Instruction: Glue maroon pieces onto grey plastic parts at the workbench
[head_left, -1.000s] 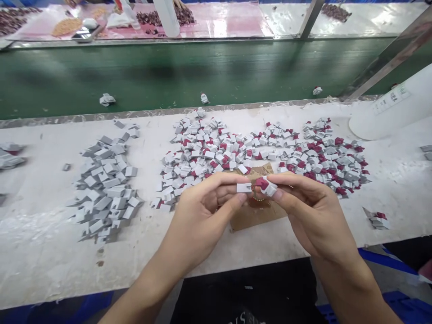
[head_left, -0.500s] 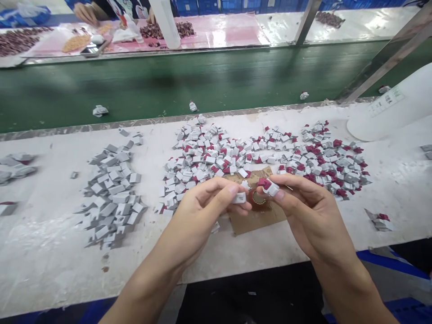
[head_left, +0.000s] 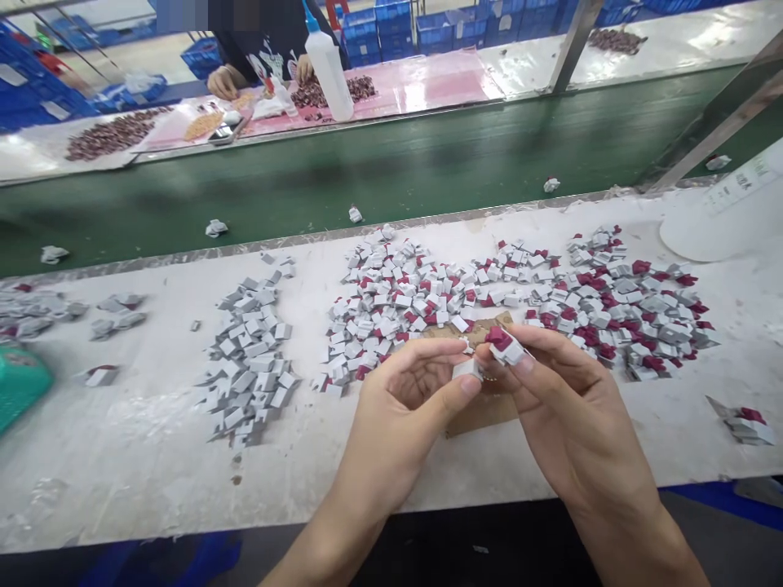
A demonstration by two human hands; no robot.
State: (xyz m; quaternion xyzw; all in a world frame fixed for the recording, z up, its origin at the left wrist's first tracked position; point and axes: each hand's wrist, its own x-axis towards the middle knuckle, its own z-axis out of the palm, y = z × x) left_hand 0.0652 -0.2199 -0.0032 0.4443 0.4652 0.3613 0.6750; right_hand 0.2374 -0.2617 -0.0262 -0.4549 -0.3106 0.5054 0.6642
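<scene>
Between the thumb and fingers of my left hand [head_left: 407, 408] is a small light-grey plastic piece [head_left: 466, 369]. My right hand [head_left: 572, 399] pinches a grey piece with a dark red part [head_left: 505, 346], close beside the left one. Whether the two pieces touch is hard to make out. Beneath my hands lies a brown cardboard sheet [head_left: 483, 414], partly covered by them. Behind them spreads a pile of grey and red pieces [head_left: 397, 293], with another such pile [head_left: 636, 314] to the right. Plain grey pieces [head_left: 250, 359] form a heap on the left.
A green conveyor belt [head_left: 391, 155] with a few grey pieces crosses behind the white table [head_left: 152, 456]. A large white bottle [head_left: 722, 204] stands at right, a green object [head_left: 21, 383] at far left. Across the belt, a person's hands [head_left: 226, 81] are over a pink surface.
My left hand has moved closer to my right, bringing its grey piece near the red and grey one. The view has shifted left, showing the green object.
</scene>
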